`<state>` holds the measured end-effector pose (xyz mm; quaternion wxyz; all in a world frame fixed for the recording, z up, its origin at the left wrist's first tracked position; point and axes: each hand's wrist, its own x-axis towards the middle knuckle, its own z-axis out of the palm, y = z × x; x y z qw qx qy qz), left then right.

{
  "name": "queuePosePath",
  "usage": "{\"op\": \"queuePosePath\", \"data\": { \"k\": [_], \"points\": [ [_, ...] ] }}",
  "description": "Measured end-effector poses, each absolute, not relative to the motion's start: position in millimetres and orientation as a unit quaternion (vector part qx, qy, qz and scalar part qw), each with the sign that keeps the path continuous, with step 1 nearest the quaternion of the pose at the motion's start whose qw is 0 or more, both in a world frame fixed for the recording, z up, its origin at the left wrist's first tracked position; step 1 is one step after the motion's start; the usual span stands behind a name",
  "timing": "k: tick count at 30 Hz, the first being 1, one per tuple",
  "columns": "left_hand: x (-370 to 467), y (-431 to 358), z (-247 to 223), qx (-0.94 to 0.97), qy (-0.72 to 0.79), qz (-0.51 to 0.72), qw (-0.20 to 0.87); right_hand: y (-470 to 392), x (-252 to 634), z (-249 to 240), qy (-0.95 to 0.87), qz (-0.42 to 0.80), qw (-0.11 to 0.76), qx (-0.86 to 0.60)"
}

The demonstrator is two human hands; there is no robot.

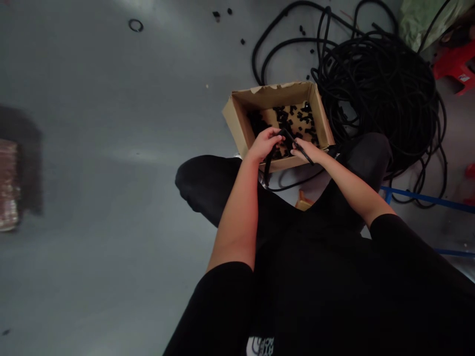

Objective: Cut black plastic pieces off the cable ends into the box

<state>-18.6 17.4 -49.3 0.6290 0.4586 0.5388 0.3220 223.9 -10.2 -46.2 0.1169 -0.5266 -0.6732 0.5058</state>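
Note:
Both hands work on a bent black rubber strip [305, 155] held over an open cardboard box [234, 121]. My left hand [265, 142] pinches it near its corner-like bend, and one length hangs down beneath that hand. On the other side, the fingers of my right hand [306, 150] are closed around the length slanting down from the bend. Inside the box lie several small black pieces [284, 117], some heaped at the left and others scattered on the bottom. Exactly how the fingertips meet the strip is too dark to make out.
A big coil of black hose [386, 89] lies right of the box, with loops reaching behind it. Small black bits [242, 41] and a black ring [135, 25] are on the grey floor. A red object [456, 64] and blue bars [430, 199] stand at the right.

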Motion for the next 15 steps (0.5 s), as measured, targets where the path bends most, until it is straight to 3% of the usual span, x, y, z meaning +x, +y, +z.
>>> {"op": "queuePosePath", "data": {
  "k": [15],
  "points": [
    [-11.2, 12.6, -45.8, 0.477, 0.536, 0.316, 0.621, -7.3, 216.4, -53.7, -0.676, 0.501, 0.081, -0.534]
  ]
}}
